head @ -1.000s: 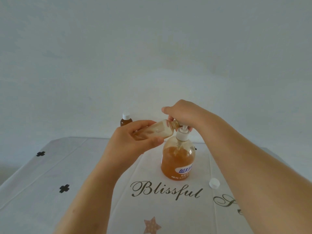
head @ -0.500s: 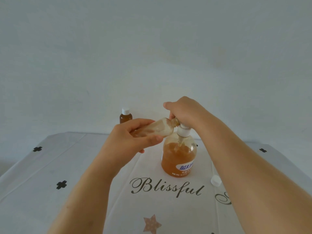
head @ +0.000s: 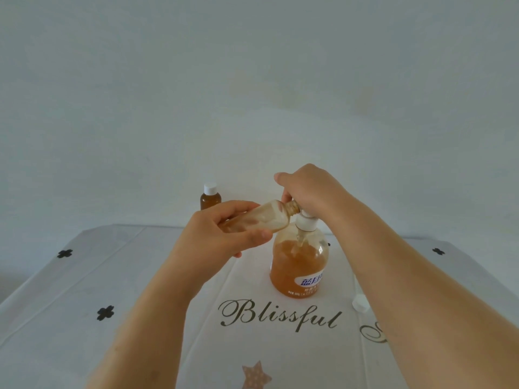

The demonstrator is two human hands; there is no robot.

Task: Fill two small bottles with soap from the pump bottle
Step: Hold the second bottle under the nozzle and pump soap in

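Now, from the head view, the left hand (head: 222, 234) is gripping the small bottle (head: 261, 220) round its middle. It is tipping it sideways, mouth right at the spout of the pump bottle (head: 299, 265), which is standing on the desk (head: 84, 276). The right hand (head: 309, 192) is curling its grip over the pump top. The small bottle is looking light, thin and maybe slippery, so holding its middle softly seems best. The other small bottle (head: 210, 197) is standing capped behind.
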